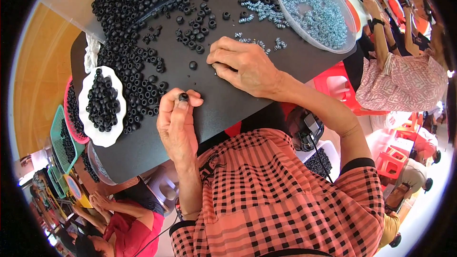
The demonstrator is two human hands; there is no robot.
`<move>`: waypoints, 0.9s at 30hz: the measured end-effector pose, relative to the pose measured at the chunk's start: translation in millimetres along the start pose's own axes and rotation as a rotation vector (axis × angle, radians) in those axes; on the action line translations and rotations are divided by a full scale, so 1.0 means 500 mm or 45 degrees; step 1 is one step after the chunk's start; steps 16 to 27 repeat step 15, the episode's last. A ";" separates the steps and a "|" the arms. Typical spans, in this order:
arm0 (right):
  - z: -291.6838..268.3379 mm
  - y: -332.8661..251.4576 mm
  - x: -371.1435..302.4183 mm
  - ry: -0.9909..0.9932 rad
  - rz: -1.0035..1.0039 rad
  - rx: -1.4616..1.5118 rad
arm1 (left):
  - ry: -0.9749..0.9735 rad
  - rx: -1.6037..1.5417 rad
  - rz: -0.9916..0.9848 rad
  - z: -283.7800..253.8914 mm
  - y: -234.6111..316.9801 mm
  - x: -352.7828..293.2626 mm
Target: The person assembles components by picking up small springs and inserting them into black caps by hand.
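**Sorting rings and springs on a black board**

Here the person works over a black board (247, 90) that lies across the lap, so both hands can rest on it while they pick. The left hand (177, 123) pinches one small black rubber ring (183, 97) between thumb and forefinger, raised a little off the board with its hole turned up toward the face, which suits looking at it or fitting something into it. The grip is narrow, closed on that single ring, and the other fingers are curled out of the way.

The right hand (243, 64) lies flat, palm down, on the board just below a scatter of small silvery coil springs (259, 44). Its fingers are bent and press toward the board; whether they hold a spring under them cannot be told, since the fingertips hide what is beneath.

The supplies sit within arm's reach, each kind apart. A large heap of black rings (138, 0) spreads over the far left of the board, with loose ones trailing toward the hands. The springs fill a clear round plastic tub (350, 43) at the far right. A white scalloped dish (102, 135) at the left edge holds a separate small pile of black pieces.

Other people sit nearby at lower left and at right.
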State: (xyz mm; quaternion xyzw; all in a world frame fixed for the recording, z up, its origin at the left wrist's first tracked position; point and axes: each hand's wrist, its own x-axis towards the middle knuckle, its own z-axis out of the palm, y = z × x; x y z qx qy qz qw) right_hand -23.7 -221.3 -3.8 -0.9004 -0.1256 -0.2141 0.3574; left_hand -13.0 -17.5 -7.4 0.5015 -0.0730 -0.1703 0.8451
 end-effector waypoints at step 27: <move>0.000 -0.039 0.002 -0.236 0.039 -0.274 | -0.030 -0.074 -0.026 -0.013 -0.002 -0.002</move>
